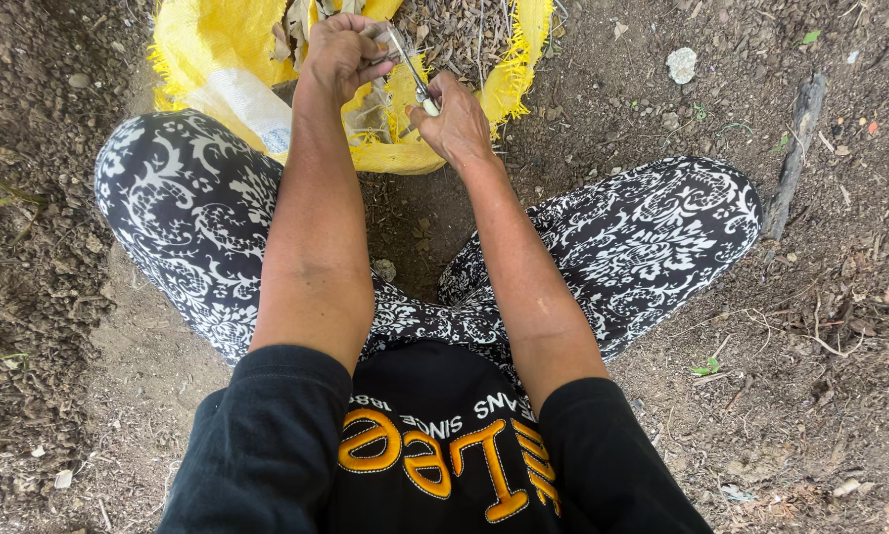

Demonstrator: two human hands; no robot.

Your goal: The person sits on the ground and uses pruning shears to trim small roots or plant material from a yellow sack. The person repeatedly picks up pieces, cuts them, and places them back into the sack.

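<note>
I squat on bare soil, looking down over my patterned knees. My left hand [340, 54] is closed around a dry, papery husk-like piece above a yellow woven sack [202, 40]. My right hand [454, 124] grips a small knife [412, 71] with a pale handle; its thin blade points up toward the piece in the left hand. The two hands are close together over the sack's open mouth. Inside the sack lie dry plant scraps and a clear plastic bag [241, 104].
Brown dirt with pebbles and twigs surrounds me. A dark stick [793, 158] lies at the right, a pale stone [681, 65] sits near the top right, and a heap of dry plant debris [459, 30] rests in the sack.
</note>
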